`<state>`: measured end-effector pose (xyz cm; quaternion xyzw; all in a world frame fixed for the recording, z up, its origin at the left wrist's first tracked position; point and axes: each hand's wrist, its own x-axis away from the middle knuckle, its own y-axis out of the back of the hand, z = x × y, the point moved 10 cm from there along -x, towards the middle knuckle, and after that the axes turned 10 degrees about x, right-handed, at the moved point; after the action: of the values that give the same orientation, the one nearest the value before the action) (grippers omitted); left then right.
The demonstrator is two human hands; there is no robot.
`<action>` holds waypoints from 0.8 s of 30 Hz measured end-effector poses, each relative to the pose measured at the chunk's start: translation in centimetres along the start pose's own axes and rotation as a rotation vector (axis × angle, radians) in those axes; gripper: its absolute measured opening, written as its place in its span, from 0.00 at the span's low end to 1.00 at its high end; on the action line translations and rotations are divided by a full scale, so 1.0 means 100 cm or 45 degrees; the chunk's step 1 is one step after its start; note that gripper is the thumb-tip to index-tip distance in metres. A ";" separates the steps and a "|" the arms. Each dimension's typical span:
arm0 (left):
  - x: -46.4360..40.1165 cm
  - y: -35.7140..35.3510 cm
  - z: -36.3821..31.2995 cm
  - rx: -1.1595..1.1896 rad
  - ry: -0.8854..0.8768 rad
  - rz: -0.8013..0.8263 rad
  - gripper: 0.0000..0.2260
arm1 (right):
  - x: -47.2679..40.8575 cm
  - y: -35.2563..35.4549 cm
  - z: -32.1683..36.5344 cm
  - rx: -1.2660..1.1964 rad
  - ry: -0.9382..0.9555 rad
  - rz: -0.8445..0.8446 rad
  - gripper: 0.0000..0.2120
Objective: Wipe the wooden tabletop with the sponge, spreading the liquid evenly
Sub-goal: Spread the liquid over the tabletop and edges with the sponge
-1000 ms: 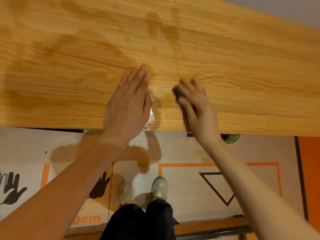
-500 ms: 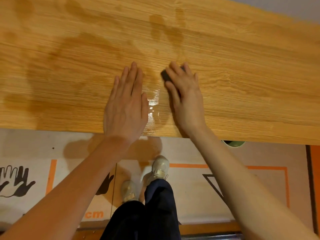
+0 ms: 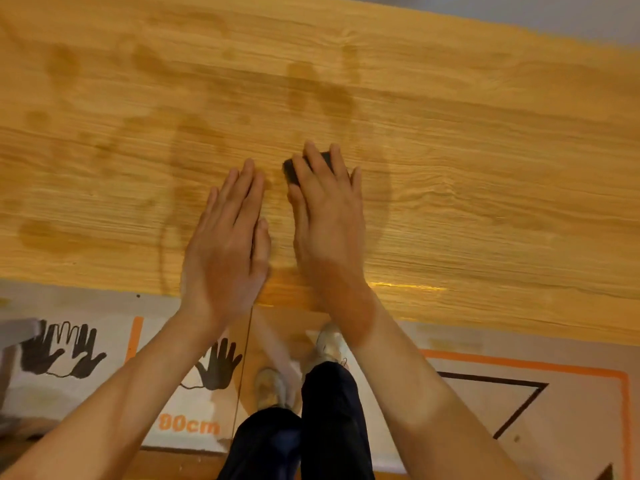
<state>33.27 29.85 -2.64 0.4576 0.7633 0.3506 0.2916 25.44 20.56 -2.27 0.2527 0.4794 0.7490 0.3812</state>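
The wooden tabletop (image 3: 485, 174) fills the upper half of the head view, with darker wet streaks and patches across its left and middle. A small dark sponge (image 3: 291, 171) lies on the wood under the fingers of my right hand (image 3: 329, 216), which presses down on it; only its left end and a corner show. My left hand (image 3: 227, 244) lies flat on the tabletop just left of the right hand, fingers together, holding nothing. A glossy wet strip shines near the table's front edge to the right of my right wrist.
The table's front edge runs across the lower middle of the view. Below it lies a floor mat (image 3: 519, 393) with black handprints, orange lines and a black triangle. My legs and shoes (image 3: 329, 344) stand beneath the edge.
My right hand has slid the sponge farther from the front edge and to the left over the last second. The left hand stays flat beside it. The view has shifted and is blurred.
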 end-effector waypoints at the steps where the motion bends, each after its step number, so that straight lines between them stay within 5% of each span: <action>1: 0.002 -0.001 0.002 0.011 0.013 0.028 0.23 | 0.013 -0.001 0.002 0.056 0.002 0.003 0.20; 6: -0.001 -0.002 0.004 0.020 0.059 0.051 0.24 | 0.077 0.017 -0.036 0.191 0.139 0.050 0.25; 11: 0.001 -0.005 0.005 -0.003 0.055 0.064 0.25 | 0.069 0.058 -0.119 0.110 -0.387 -0.011 0.24; 14: 0.002 -0.007 0.006 -0.024 0.044 0.087 0.25 | 0.038 0.025 -0.067 0.290 -0.193 0.163 0.32; 17: 0.001 -0.007 0.008 -0.047 0.066 0.098 0.24 | 0.024 0.001 -0.005 0.149 0.100 0.252 0.29; 20: 0.001 -0.008 0.009 -0.046 0.085 0.096 0.24 | 0.023 0.008 -0.022 0.196 0.258 0.279 0.26; 24: 0.001 -0.007 0.007 -0.028 0.067 0.088 0.24 | 0.033 0.063 -0.127 0.217 -0.151 0.044 0.21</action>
<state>33.45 29.94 -3.62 0.4712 0.7506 0.3806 0.2641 12.01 15.00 -1.68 0.3363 0.5134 0.6958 0.3730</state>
